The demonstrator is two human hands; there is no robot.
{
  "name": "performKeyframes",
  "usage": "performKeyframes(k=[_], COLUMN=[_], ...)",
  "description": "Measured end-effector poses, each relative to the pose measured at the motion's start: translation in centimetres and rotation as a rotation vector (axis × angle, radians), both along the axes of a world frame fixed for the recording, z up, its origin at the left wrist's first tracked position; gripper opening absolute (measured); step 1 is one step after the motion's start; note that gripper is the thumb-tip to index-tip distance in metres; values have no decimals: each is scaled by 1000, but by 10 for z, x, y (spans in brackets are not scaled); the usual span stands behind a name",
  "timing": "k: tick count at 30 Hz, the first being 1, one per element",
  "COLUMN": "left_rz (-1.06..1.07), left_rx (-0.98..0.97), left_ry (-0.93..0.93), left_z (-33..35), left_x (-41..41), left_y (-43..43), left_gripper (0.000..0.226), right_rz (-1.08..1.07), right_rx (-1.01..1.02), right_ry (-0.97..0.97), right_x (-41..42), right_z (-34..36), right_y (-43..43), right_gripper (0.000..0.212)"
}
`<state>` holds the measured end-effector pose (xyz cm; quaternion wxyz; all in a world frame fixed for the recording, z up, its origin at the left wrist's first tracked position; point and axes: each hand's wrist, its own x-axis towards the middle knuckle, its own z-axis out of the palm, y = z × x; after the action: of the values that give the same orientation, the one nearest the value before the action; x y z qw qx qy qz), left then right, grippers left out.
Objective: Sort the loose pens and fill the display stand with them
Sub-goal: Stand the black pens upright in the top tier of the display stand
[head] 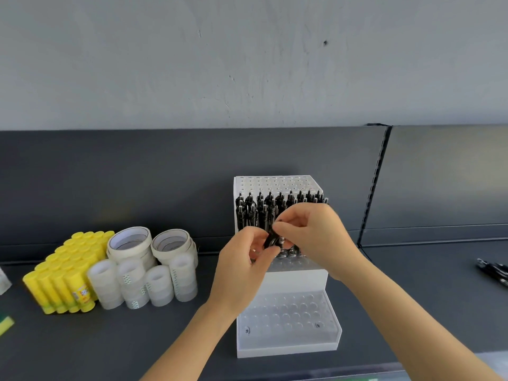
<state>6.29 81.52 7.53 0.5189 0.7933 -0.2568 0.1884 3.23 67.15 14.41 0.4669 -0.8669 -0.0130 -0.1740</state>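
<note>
A white stepped display stand (288, 345) with rows of round holes sits on the dark shelf. Its middle tier holds several black pens (255, 210) standing upright; the top tier and bottom tier show bare holes. Over the middle tier, my left hand (242, 268) and my right hand (313, 232) meet. Both pinch a black pen (272, 239) between fingertips, just above the holes. How many pens they hold between them is hidden by the fingers. More loose black pens (493, 270) lie at the far right of the shelf.
Yellow glue sticks (66, 273) stand packed at the left. Beside them are masking tape rolls (132, 243) and clear tape rolls (143, 281). A slotted shelf upright (376, 177) divides the dark back panel. A green-yellow item (5, 324) lies at the left edge.
</note>
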Motion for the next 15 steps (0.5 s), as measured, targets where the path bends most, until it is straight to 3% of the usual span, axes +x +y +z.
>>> performKeyframes(k=[7, 10, 15], left_rz=[124, 169, 189], left_rx=[367, 476, 504], left_ry=[-274, -437, -466], left_z=[-9, -11, -15], left_x=[9, 11, 12], left_y=[22, 24, 29], left_gripper=[40, 37, 35], right_rz=[-209, -217, -200], right_rx=[-171, -242, -296], right_ry=[-266, -259, -196], right_x=[3, 14, 25], right_z=[36, 32, 16], right_y=[-15, -14, -10], right_gripper=[7, 7, 9])
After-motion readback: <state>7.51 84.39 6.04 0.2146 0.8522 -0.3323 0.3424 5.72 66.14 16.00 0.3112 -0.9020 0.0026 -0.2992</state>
